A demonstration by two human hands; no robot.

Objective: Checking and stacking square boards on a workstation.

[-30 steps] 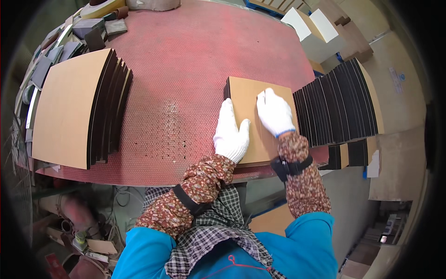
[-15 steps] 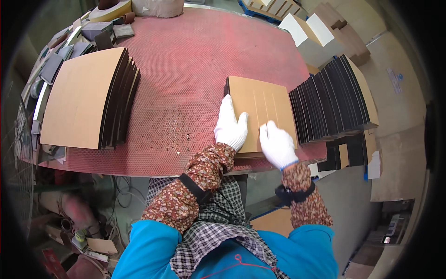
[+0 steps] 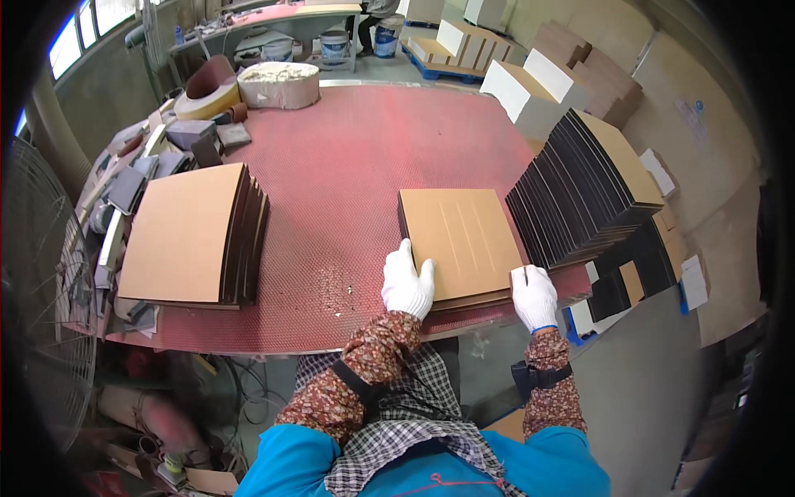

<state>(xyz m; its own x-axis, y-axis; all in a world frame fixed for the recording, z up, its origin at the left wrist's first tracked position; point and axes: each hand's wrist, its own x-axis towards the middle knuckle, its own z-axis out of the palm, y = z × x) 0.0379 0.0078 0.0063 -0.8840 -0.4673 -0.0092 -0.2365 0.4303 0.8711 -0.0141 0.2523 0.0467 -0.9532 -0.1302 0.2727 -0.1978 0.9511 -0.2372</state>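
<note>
A tan board point(image 3: 464, 240) with dark edges and a few pale parallel lines on its face lies on a low stack at the table's front. My left hand point(image 3: 408, 282), in a white knitted glove, lies against the board's left front corner. Its fingers stretch along the left edge and the thumb stands apart over the top. At the right front corner my gloved right hand point(image 3: 535, 296) is closed, fingertips at the edge. Whatever it pinches is hidden or too small to name.
The table point(image 3: 364, 141) has a red mesh-patterned top. A board stack point(image 3: 182, 236) stands left, and a taller dark-edged stack point(image 3: 571, 195) rises close to my right hand. Blocks and scraps point(image 3: 124, 186) line the left edge. Behind them sit a tape-like roll point(image 3: 207, 99) and a pale bundle point(image 3: 280, 85).
My right hand has moved from the middle of the board's face to its right front corner. The left hand stays at the left edge. The view has tilted up, showing more background.
</note>
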